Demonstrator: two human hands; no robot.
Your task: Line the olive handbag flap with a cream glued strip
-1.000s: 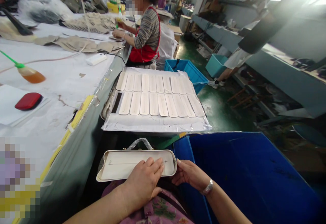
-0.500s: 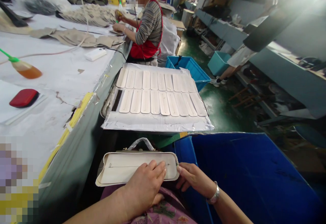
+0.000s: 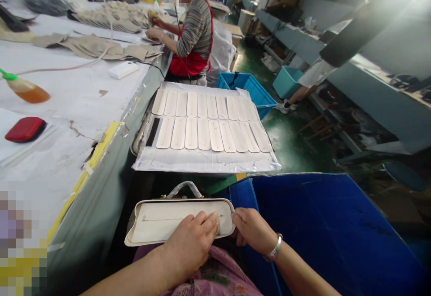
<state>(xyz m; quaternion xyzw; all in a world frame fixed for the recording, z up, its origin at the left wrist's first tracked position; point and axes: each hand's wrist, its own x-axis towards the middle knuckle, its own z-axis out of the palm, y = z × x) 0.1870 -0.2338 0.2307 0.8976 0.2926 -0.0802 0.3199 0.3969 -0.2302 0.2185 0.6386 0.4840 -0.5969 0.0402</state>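
Note:
A cream handbag [image 3: 161, 217] lies on my lap with its pale bottom panel facing up. A pencilled line runs along this panel, and a raised rim surrounds it. The bag's wrapped handle [image 3: 185, 189] arches out at the far side. My left hand [image 3: 193, 237] holds the bag near its right end, fingers pressed on the panel; its thumb is hidden. At the right end of the rim, my right hand [image 3: 254, 228] pinches the edge between thumb and fingers. Anything small inside that pinch is hidden.
A white-covered board [image 3: 205, 159] ahead carries two rows of pale strips [image 3: 191, 133]. A blue bin [image 3: 319, 224] stands at my right. On the left table [image 3: 84, 103] are a glue bottle [image 3: 28, 90] and a red case [image 3: 25, 129]. A co-worker [image 3: 193, 31] works beyond.
My right hand has risen slightly, its fingers closing more tightly at the bag's right rim. My left hand stays on the panel. The whole view has shifted a little.

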